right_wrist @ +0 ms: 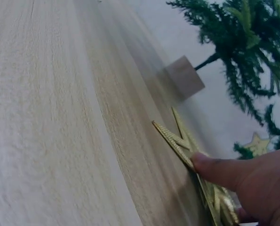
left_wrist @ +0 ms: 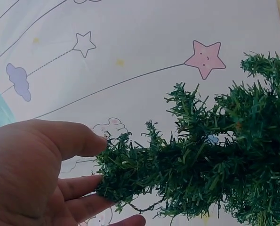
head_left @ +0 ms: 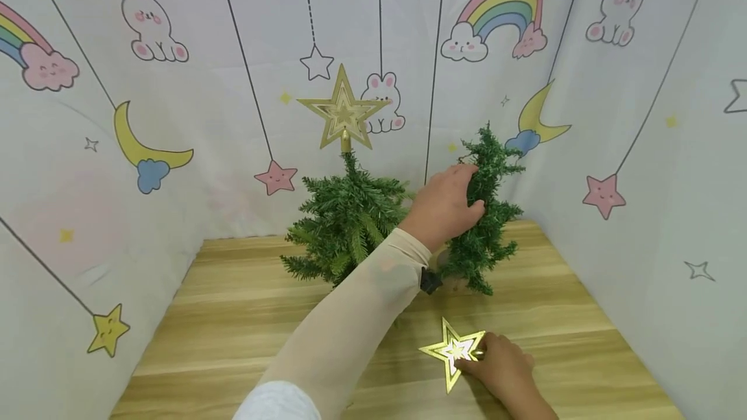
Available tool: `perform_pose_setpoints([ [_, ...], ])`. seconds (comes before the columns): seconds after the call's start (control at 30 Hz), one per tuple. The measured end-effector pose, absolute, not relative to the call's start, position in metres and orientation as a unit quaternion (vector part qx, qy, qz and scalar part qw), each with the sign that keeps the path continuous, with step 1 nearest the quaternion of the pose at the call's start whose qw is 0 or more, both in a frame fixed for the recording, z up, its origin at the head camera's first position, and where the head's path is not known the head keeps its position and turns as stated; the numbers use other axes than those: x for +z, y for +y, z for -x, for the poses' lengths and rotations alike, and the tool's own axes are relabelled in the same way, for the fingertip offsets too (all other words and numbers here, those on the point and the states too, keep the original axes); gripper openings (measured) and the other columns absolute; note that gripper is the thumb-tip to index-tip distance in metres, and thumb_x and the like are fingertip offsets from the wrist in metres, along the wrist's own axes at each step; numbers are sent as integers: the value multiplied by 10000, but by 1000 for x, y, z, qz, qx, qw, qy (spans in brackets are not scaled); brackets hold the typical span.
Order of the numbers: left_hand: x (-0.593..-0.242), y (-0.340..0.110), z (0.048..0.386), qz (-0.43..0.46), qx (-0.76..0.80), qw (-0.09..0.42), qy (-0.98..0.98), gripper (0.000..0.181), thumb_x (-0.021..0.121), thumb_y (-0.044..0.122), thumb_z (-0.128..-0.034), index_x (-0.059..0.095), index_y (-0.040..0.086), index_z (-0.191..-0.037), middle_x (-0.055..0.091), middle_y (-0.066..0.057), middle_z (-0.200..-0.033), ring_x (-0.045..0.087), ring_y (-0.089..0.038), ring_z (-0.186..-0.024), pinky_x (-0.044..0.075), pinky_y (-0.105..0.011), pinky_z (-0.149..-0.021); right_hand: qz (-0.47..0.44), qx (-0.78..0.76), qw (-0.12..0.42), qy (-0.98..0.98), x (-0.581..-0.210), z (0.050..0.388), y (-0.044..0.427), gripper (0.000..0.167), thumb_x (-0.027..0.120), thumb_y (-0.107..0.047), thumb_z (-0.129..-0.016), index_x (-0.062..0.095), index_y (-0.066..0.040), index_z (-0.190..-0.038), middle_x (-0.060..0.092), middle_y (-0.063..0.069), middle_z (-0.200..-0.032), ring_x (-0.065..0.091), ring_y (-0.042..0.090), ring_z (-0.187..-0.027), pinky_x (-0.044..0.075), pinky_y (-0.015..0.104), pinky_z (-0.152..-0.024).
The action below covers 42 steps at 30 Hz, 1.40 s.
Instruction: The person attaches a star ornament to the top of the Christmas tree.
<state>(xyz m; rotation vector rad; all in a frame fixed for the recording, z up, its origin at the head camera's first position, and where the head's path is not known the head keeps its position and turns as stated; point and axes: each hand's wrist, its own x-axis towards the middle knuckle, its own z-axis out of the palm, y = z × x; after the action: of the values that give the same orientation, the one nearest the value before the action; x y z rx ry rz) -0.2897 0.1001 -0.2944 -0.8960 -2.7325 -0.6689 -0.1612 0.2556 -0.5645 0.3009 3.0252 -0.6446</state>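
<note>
My left hand (head_left: 446,206) reaches across to the smaller green Christmas tree (head_left: 493,225) on the right. In the left wrist view its thumb and spread fingers stand at either side of the tree's narrow end, fingertips at the needles. My right hand (head_left: 504,371) pinches a shiny gold star tree topper (head_left: 449,352) low at the table's front. In the right wrist view the thumb presses on this star (right_wrist: 177,141), which is seen nearly edge-on. A fuller Christmas tree (head_left: 341,219) on the left carries another gold star topper (head_left: 344,112).
Wood-grain tabletop (head_left: 222,316) lies under everything. A white cloth backdrop (head_left: 245,31) with printed rabbits, stars and rainbows stands behind and at both sides. The left forearm crosses in front of the fuller tree. A square block base (right_wrist: 184,77) shows below one tree.
</note>
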Motion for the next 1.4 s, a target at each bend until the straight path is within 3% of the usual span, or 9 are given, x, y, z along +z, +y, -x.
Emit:
perform_pose_setpoints([
  [0.1, -293, 97, 289, 301, -229, 89, -921, 631, 634, 378, -1034, 408, 207, -1598, 467, 45, -1592, 670, -165, -1170, 566, -342, -912, -82, -218, 22, 972, -560, 163, 259, 615, 842, -668, -732, 661, -127, -961, 673, 15, -922, 651, 270, -841, 414, 541, -739],
  [0.37, -293, 95, 287, 310, -239, 80, -917, 650, 649, 363, -1028, 400, 184, -1601, 547, 30, -1526, 647, -96, -650, 500, -280, -573, -31, -284, 50, 957, -552, 167, 273, 125, 790, -171, -913, 678, -123, -938, 573, 4, -800, 530, 172, -722, 472, 411, -670],
  [0.6, -294, 94, 284, 316, -235, 88, -915, 667, 661, 353, -1022, 385, 179, -1604, 699, 1, -1220, 533, -121, -450, 415, -287, -441, -23, -284, 43, 958, -552, 169, 285, 86, 780, -114, -913, 701, -102, -883, 598, 7, -828, 552, 161, -756, 502, 401, -709],
  [0.77, -295, 93, 284, 321, -233, 84, -914, 685, 660, 353, -1023, 362, 176, -1614, 681, 25, -901, 503, -122, -431, 395, -278, -426, -49, -354, 39, 933, -549, 171, 296, 165, 835, -109, -853, 681, -61, -887, 625, 5, -809, 559, 167, -753, 491, 358, -685],
  [0.93, -292, 92, 283, 319, -228, 77, -917, 695, 655, 360, -1026, 344, 182, -1622, 602, 42, -670, 493, -123, -424, 393, -276, -419, -53, -512, 79, 854, -550, 170, 307, 649, 830, -29, -849, 453, 142, -1349, 637, 72, -812, 610, 200, -706, 522, 302, -617],
  [1.0, -292, 92, 282, 319, -225, 77, -917, 697, 655, 359, -1026, 343, 182, -1623, 599, 44, -669, 495, -122, -430, 394, -275, -422, -51, -558, 100, 822, -552, 168, 312, 802, 804, -14, -874, 305, 191, -1467, 649, 91, -818, 642, 215, -701, 551, 304, -610],
  [1.07, -292, 92, 282, 319, -224, 76, -918, 699, 654, 356, -1027, 339, 182, -1626, 614, 39, -706, 493, -121, -431, 392, -274, -422, -44, -578, 110, 808, -553, 166, 316, 778, 779, -11, -896, 308, 217, -1471, 655, 88, -836, 662, 214, -727, 566, 308, -625],
  [1.23, -293, 92, 282, 317, -222, 76, -919, 705, 657, 349, -1026, 335, 179, -1630, 667, 29, -908, 489, -117, -435, 395, -270, -430, -48, -577, 109, 808, -552, 161, 321, 389, 676, -35, -971, 577, 191, -1272, 731, 81, -888, 710, 216, -762, 551, 299, -618],
  [1.4, -293, 91, 283, 318, -220, 76, -919, 718, 654, 354, -1027, 319, 181, -1638, 650, 31, -945, 467, -114, -426, 388, -268, -427, -44, -577, 125, 806, -549, 159, 318, 344, 634, -88, -1000, 620, 142, -1256, 754, 113, -965, 717, 222, -791, 551, 317, -634],
])
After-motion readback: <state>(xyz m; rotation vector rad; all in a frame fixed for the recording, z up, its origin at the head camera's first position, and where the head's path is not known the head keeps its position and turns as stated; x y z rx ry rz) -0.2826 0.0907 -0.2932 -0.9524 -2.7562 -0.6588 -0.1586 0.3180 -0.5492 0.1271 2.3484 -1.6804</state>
